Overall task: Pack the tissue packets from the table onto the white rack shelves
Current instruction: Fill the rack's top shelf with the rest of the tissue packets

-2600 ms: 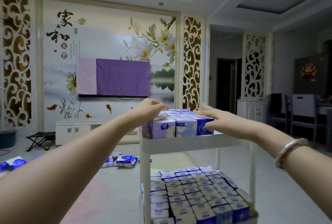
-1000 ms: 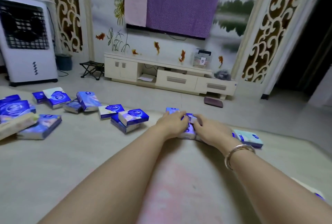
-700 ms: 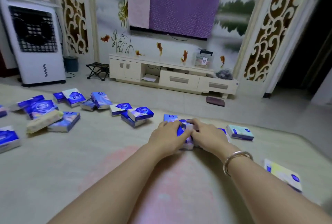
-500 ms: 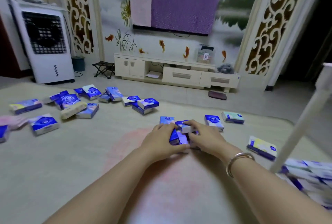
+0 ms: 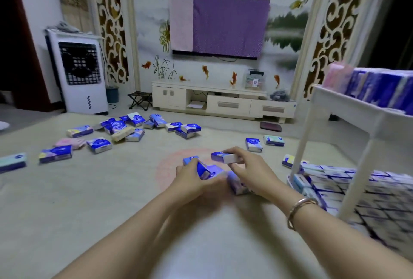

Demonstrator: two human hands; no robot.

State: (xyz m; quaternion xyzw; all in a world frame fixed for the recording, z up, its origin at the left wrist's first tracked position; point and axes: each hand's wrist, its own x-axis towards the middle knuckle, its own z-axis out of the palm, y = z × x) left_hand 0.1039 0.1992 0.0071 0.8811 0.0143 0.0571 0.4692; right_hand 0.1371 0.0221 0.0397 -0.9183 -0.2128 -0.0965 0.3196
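Observation:
Both my hands hold a small bunch of blue-and-white tissue packets (image 5: 206, 170) just above the pale table in the middle of the view. My left hand (image 5: 190, 180) grips the bunch from the left. My right hand (image 5: 250, 171) pinches one packet (image 5: 223, 157) at the top, and a further packet (image 5: 238, 183) lies under its palm. The white rack (image 5: 348, 108) stands at the right, its top shelf and lower shelf (image 5: 357, 189) filled with rows of packets.
Several loose tissue packets (image 5: 116, 131) lie scattered across the far left of the table, with two more (image 5: 253, 144) near the rack and one (image 5: 288, 160) at its leg. A white air cooler (image 5: 78, 73) and a low TV cabinet (image 5: 223, 102) stand beyond.
My hands left the rack's top shelf, came down to the table and gathered packets together. They now lift the bunch while the view swings right and the rack comes into sight.

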